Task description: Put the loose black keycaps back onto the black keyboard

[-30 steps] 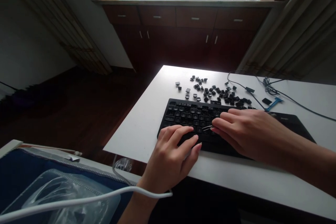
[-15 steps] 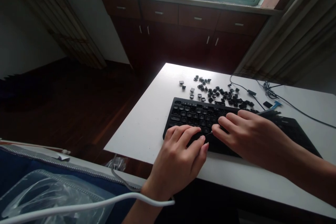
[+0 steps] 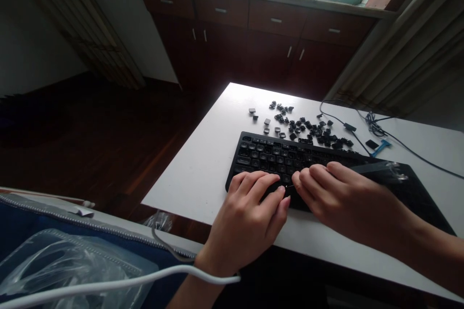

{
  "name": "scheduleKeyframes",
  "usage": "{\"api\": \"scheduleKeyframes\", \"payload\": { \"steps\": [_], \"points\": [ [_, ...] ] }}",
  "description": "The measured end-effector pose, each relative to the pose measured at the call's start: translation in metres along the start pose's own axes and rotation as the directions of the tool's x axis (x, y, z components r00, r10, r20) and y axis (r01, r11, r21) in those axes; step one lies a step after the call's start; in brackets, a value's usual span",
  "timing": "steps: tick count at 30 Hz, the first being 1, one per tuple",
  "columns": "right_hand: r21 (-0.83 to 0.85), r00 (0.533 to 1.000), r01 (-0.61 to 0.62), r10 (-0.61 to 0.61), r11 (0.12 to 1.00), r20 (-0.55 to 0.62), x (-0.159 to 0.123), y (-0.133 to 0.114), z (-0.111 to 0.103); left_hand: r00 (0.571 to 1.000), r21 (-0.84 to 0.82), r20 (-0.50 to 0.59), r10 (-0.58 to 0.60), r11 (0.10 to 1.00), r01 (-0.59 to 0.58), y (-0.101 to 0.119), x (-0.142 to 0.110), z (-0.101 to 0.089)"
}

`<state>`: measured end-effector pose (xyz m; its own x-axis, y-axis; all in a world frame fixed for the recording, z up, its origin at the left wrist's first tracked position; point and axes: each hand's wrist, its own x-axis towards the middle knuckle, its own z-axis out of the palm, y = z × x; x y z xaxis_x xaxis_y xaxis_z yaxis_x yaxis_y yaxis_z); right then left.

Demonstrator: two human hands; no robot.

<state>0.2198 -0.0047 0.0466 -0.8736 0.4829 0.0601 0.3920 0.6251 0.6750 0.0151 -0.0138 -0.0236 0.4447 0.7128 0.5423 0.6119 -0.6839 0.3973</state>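
Working at a white worktop (image 3: 192,169), over a black keyboard (image 3: 263,152) lying slightly in from the near edge and stretching lengthwise toward the right. Gripping a thin tool (image 3: 289,186) between thumb and fingers of the right hand (image 3: 340,188), with just a small shiny tip showing, close beside the left fingertips; cannot tell whether touching a key. Resting the left hand (image 3: 250,210) palm down on the front left part of the keyboard, fingers loosely spread, holding nothing visible. Holding both hands near each other but apart.

Could jab the left fingertips by letting the tip slip, being so near it. Could scratch or chip the keyboard by pressing too hard or at too steep an angle, with the point half hidden by fingers. Could skew the keyboard by pushing sideways against only light steadying from the left hand. Could scatter the loose keys (image 3: 319,133), spread between keyboard and far edge, by shoving the keyboard away; might then lose some over that edge. Could also snag the black cable (image 3: 375,128) near the far edge by reaching across carelessly.
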Motion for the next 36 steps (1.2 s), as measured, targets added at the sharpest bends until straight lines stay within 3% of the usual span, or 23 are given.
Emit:
{"api": "scheduleKeyframes", "payload": {
  "steps": [5,11,18,36],
  "points": [
    [-0.006,0.996,0.085,-0.085,0.996,-0.026,0.004,0.011,0.006,0.999,0.007,0.038,-0.034,0.999,0.033,0.001,0.003,0.003],
    [0.035,0.982,0.172,-0.168,0.985,-0.085,0.011,0.027,0.015,0.989,0.000,0.147,-0.017,1.000,0.017,0.007,0.025,0.020],
    [0.067,0.977,0.199,-0.193,0.978,-0.093,0.014,0.031,0.016,0.982,0.152,0.122,-0.144,0.980,0.125,0.011,0.032,0.041],
    [0.148,0.979,0.188,-0.173,0.971,-0.108,0.017,0.039,0.017,0.967,0.228,0.204,-0.156,0.968,0.108,0.014,0.033,0.038]
  ]
}}
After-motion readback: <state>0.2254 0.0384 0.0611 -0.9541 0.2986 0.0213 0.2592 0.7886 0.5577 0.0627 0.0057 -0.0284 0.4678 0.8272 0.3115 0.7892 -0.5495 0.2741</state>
